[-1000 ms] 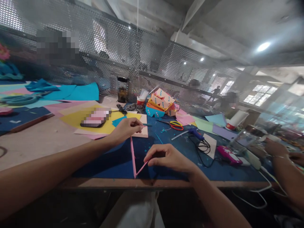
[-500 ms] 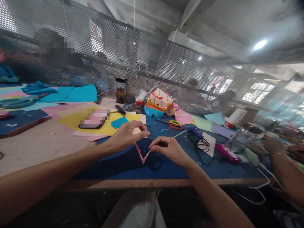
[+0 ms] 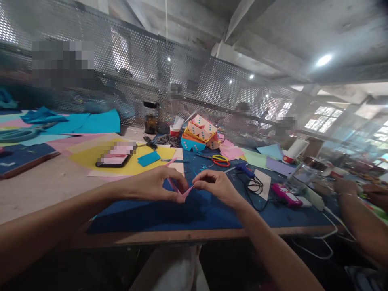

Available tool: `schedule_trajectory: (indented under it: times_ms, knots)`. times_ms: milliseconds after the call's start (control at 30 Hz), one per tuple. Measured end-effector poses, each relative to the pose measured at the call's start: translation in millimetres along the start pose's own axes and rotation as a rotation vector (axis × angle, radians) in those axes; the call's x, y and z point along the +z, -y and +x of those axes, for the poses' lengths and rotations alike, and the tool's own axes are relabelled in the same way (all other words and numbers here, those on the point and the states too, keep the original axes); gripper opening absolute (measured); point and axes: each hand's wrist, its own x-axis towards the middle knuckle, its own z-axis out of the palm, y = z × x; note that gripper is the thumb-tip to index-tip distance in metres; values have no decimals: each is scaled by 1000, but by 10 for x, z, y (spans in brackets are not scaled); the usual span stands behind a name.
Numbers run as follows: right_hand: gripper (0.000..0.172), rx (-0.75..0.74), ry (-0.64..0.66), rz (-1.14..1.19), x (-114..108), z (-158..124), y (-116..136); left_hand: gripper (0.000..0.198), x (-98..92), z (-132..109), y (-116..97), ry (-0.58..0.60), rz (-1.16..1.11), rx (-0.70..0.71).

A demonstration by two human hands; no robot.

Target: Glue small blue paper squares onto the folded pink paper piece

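Looks like a folding step: pinches a narrow pink paper strip (image 3: 181,190), bent into a small V, just above the middle of the blue mat (image 3: 169,214) on the worktop (image 3: 45,190). Grips one leg of the V with the left hand (image 3: 157,185), thumb and fingers closed on it. Nips the other leg with the right hand (image 3: 215,185), fingertips shut on the paper, with both hands nearly meeting at the bend. Calls next, at a guess, for a firm press along the crease, with both pinches kept close to the point so as not to let the thin strip twist or slip. Shows as a slim, stiff-looking band of pink, sharply creased, with one end poking out past the left hand toward the mat's far side; too small to tell any marks on it. On the mat's far part: red-and-yellow scissors (image 3: 220,160) and a blue glue gun (image 3: 245,169) with a black cord. Past the mat's far edge: a heap of dotted folded paper pieces (image 3: 198,135). Left of the mat: a yellow sheet (image 3: 91,155). Off the mat's right end: another person's hand (image 3: 345,186).
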Motion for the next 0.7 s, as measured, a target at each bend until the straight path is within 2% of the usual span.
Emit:
schedule_trajectory:
  times_ms: [133,267,433,533,700]
  knots:
    - [21,-42,-27,14,16,14,48,29,113,51,-43,-94,35,-27]
    - [19,-76,-58,24,28,15,94,24,288,110,-103,-330,36,-76]
    - [19,-84,-115,63,38,18,89,17,347,128,-98,-518,208,40]
    - [18,-81,-169,99,63,29,81,16,356,123,-79,-595,317,97]
    - [18,-78,-205,87,134,11,107,19,398,123,-90,-647,243,56]
